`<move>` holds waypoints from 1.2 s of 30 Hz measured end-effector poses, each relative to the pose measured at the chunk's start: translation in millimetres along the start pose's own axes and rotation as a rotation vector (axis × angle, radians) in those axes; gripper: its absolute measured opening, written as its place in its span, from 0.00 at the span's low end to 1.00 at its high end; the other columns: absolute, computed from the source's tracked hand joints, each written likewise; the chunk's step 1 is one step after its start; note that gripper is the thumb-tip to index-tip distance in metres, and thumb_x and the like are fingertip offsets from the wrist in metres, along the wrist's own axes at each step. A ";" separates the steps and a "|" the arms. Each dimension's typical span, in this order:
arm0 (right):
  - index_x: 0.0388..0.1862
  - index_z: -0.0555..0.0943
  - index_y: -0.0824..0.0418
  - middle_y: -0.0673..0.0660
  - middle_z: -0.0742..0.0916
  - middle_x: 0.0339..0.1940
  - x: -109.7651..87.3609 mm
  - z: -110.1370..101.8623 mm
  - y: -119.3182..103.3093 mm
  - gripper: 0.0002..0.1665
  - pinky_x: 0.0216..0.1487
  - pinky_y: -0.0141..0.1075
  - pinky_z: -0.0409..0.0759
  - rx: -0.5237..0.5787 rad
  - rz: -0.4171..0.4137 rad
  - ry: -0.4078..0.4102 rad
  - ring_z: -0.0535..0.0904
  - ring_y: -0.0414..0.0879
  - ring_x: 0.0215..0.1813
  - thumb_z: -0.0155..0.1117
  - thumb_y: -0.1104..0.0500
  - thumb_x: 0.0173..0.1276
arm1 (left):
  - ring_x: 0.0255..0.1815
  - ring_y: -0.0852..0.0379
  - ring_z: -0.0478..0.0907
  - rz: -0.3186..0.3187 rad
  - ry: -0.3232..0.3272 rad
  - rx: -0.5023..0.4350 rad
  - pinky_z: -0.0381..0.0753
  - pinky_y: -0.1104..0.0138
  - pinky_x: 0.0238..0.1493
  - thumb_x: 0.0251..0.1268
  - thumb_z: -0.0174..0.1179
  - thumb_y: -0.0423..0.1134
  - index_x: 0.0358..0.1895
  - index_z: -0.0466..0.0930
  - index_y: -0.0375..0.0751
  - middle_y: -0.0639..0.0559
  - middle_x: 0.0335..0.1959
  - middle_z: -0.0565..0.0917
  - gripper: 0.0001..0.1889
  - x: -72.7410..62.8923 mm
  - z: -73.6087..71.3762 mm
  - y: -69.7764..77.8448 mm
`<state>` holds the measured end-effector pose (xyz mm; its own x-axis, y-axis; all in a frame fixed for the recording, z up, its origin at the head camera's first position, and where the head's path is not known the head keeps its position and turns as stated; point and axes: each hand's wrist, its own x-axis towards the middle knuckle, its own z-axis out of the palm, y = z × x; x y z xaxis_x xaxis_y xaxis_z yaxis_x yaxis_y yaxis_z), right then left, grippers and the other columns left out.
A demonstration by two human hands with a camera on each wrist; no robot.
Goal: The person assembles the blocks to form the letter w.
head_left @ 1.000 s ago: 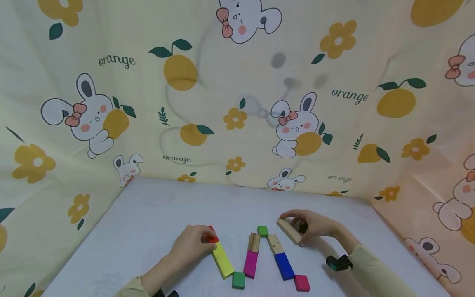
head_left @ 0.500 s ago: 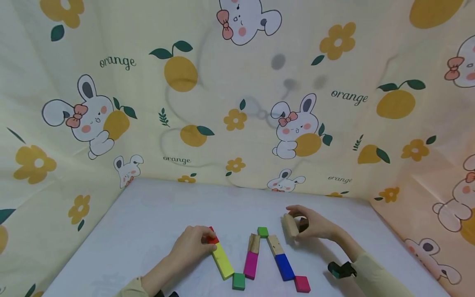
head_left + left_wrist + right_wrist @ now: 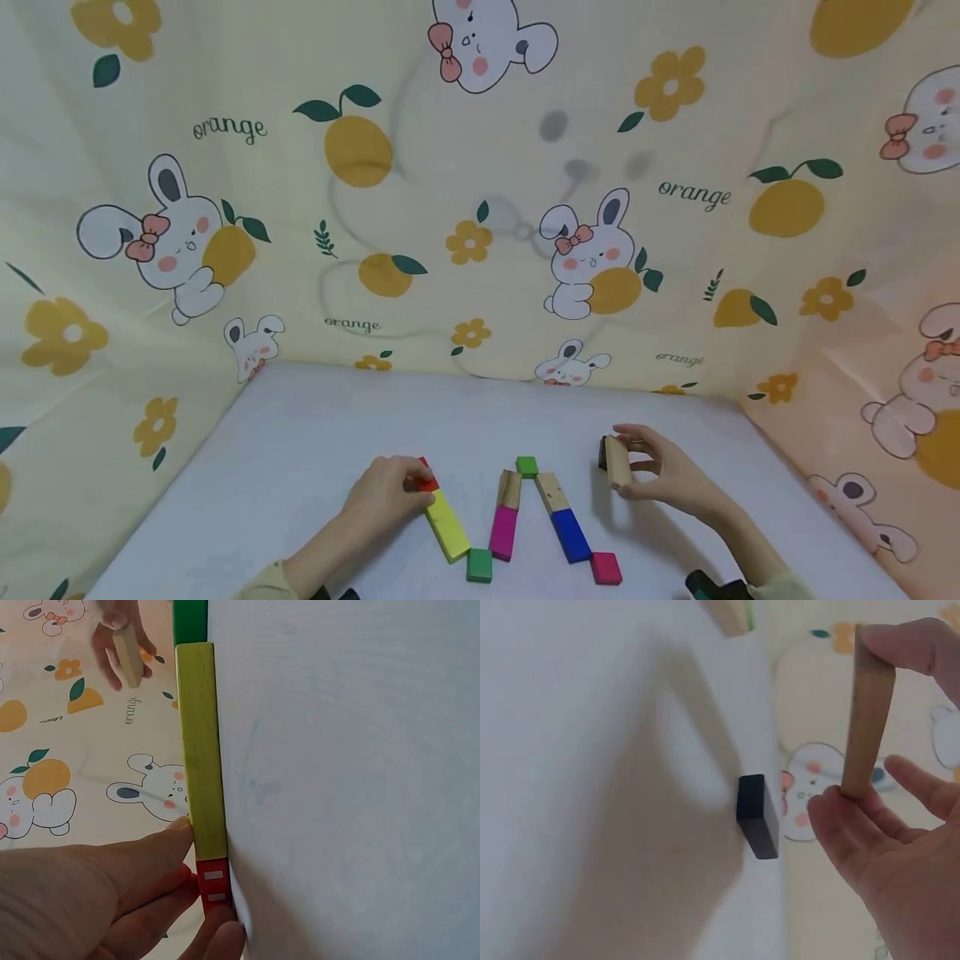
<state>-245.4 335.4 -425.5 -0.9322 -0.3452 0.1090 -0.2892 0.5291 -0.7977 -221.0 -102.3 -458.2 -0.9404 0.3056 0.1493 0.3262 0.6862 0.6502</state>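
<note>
My left hand (image 3: pixel 384 496) pinches a red block (image 3: pixel 214 885) that touches the upper end of a long yellow block (image 3: pixel 447 527). In the left wrist view one of its fingertips also lies against the yellow block's side. A green block (image 3: pixel 479 565) sits at the yellow one's near end. Off to the right, my right hand (image 3: pixel 671 475) holds a plain wooden block (image 3: pixel 618 463) by its two ends, thumb at one end and fingertips at the other, raised off the table. On the table near it stands a dark block (image 3: pixel 757 817), mostly hidden behind the wooden block in the head view.
The zigzag row goes on with a magenta block (image 3: pixel 503 533), a wooden block (image 3: pixel 509 489), a light green block (image 3: pixel 527 467), another wooden block (image 3: pixel 552 492), a blue block (image 3: pixel 571 536) and a pink-red block (image 3: pixel 606 568). A printed cloth (image 3: pixel 420 350) encloses the white table (image 3: pixel 337 417).
My right hand has lifted the wooden block and carried it to the right, turning it more upright and uncovering part of the dark block. My left hand has stayed at the red block.
</note>
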 end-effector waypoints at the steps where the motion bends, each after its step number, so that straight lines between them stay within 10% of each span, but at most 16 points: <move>1: 0.70 0.65 0.60 0.63 0.74 0.64 -2.8 2.5 -1.8 0.49 0.56 0.49 0.75 0.016 0.002 0.032 0.71 0.60 0.61 0.80 0.58 0.53 | 0.30 0.63 0.74 -0.004 0.002 0.001 0.77 0.64 0.36 0.53 0.75 0.38 0.39 0.87 0.45 0.62 0.30 0.83 0.10 -0.4 -0.9 -0.9; 15: 0.71 0.65 0.63 0.64 0.75 0.64 -55.1 34.1 -15.3 0.50 0.53 0.36 0.77 0.102 0.096 0.223 0.71 0.57 0.61 0.80 0.63 0.51 | 0.30 0.62 0.73 -0.011 0.002 0.012 0.77 0.63 0.36 0.53 0.75 0.38 0.39 0.87 0.44 0.62 0.30 0.82 0.11 -0.4 -5.5 -4.0; 24: 0.71 0.64 0.64 0.64 0.76 0.63 -52.2 41.5 -2.6 0.53 0.58 0.49 0.75 0.037 0.289 0.131 0.74 0.58 0.59 0.83 0.59 0.48 | 0.30 0.62 0.73 0.006 0.004 -0.004 0.77 0.62 0.35 0.53 0.74 0.38 0.39 0.87 0.44 0.61 0.30 0.83 0.10 0.4 -4.1 -5.3; 36: 0.70 0.67 0.65 0.65 0.75 0.65 -58.8 39.6 3.8 0.58 0.59 0.58 0.71 -0.070 0.342 0.038 0.73 0.60 0.61 0.87 0.56 0.39 | 0.30 0.62 0.73 0.022 -0.008 -0.020 0.75 0.63 0.35 0.53 0.74 0.38 0.39 0.87 0.45 0.62 0.30 0.82 0.09 -0.4 -0.9 -1.1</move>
<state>-183.0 327.0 -458.4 -0.9847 -0.1103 -0.1346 0.0283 0.6618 -0.7492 -221.0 -103.7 -458.3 -0.9320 0.3263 0.1577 0.3451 0.6660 0.6613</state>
